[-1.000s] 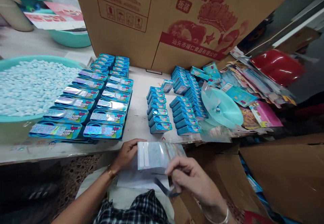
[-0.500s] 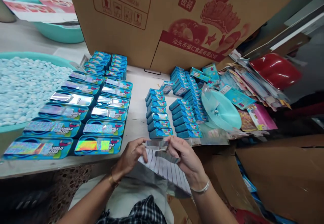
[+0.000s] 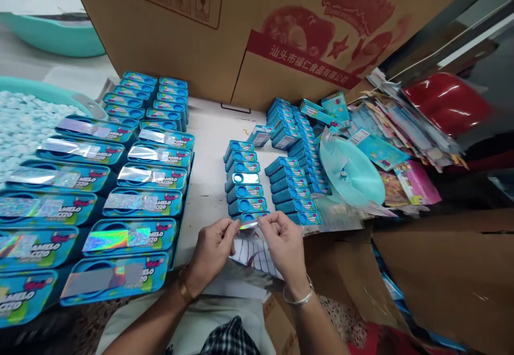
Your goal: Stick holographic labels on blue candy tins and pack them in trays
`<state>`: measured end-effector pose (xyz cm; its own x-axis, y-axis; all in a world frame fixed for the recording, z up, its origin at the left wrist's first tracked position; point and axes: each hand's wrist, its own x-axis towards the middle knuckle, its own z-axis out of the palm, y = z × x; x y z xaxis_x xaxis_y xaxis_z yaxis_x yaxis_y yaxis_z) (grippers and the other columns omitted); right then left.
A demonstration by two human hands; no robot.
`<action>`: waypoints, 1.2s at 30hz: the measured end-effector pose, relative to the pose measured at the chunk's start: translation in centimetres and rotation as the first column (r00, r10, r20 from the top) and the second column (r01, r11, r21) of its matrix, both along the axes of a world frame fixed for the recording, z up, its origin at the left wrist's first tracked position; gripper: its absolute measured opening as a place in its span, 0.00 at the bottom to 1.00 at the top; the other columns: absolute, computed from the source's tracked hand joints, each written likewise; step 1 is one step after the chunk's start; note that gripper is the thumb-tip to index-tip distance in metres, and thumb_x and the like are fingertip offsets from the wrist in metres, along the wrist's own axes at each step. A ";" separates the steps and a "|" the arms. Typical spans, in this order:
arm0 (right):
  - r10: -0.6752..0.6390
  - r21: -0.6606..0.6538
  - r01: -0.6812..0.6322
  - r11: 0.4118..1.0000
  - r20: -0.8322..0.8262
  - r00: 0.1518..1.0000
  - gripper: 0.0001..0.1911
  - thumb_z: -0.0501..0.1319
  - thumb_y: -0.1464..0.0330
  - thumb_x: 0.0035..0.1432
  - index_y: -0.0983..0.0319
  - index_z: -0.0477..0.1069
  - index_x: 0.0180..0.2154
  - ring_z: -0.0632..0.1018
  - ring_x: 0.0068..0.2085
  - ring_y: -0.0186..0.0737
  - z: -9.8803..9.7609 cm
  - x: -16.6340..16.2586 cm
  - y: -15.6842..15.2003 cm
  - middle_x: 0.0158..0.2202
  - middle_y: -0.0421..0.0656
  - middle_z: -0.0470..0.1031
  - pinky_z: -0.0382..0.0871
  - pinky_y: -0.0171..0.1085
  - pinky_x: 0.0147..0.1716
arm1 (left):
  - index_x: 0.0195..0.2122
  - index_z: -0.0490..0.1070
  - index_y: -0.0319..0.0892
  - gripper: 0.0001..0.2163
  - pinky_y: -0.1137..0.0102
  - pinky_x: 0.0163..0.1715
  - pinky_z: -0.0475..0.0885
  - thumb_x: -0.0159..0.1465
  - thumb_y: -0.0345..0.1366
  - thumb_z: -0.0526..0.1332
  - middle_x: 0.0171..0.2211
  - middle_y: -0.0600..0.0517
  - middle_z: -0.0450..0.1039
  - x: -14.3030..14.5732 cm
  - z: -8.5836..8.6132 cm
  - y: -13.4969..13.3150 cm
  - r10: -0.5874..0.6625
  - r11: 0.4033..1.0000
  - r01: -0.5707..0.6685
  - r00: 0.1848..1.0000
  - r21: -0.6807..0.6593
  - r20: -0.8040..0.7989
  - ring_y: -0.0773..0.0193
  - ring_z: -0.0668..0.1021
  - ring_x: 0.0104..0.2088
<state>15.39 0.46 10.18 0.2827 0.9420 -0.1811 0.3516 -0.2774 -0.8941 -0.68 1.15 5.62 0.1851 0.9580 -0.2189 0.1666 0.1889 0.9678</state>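
A shiny holographic sticker strip (image 3: 249, 225) is stretched between my two hands, over the front end of the nearest blue candy tin (image 3: 252, 216) in the middle row. My left hand (image 3: 212, 248) pinches its left end with thumb and forefinger. The fingers of my right hand (image 3: 284, 245) are closed on the other end. Below the hands lies a white sheet with dark stripes (image 3: 257, 253), partly hidden by my right hand. On the left, two rows of tins (image 3: 138, 205) have similar shiny strips across their lids. Tins in the middle row (image 3: 244, 190) show printed lids.
A large cardboard carton (image 3: 168, 39) stands behind the tins. At the left is a basin of pale blue candies (image 3: 28, 125). To the right are more tins (image 3: 295, 189), a teal basin (image 3: 357, 175), stacked printed packaging (image 3: 417, 125) and a red glossy object (image 3: 445, 100).
Both hands have come forward to the nearest middle tin, with the strip now taut between them. The striped sheet sits lower behind the hands. The view has shifted, so the left tins appear larger.
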 end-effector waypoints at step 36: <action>0.057 0.115 -0.038 0.993 -0.165 0.985 0.12 0.61 0.57 0.63 0.59 0.68 0.36 0.66 0.25 0.32 2.9 1.2 -0.5 0.23 0.35 0.66 0.59 0.32 0.26 | 0.49 0.72 0.35 0.42 0.64 0.39 0.67 0.62 0.70 0.39 0.16 0.53 0.71 -1.4 -1.1 -3.3 -0.170 0.985 0.168 0.937 0.035 0.306 0.59 0.73 0.22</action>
